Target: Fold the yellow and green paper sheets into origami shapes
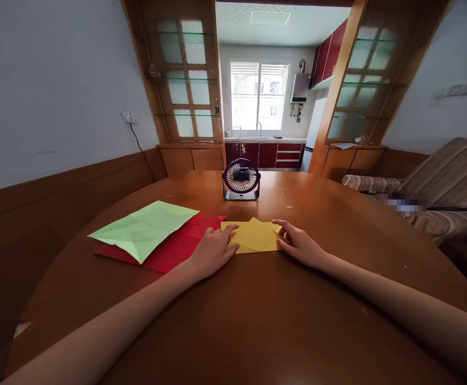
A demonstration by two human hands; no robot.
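Note:
A yellow sheet of paper (255, 238), folded into a wide strip with a small point sticking up at its top edge, lies on the wooden table (241, 321). My left hand (213, 251) holds its left end down, thumb and index finger on the paper and the other fingers curled. At the right end, my right hand (300, 245) has its thumb and bent fingers around the edge, where a corner lifts slightly. Left of my left hand lies a creased light green sheet (145, 227), overlapping a red sheet (185, 238). My left hand partly covers the red sheet's right side.
A small dark purple fan (241, 179) stands on the table beyond the yellow paper. A striped armchair (445, 187) is at the right. Behind the table are wooden cabinets (193, 160) and a kitchen with a window (259, 96).

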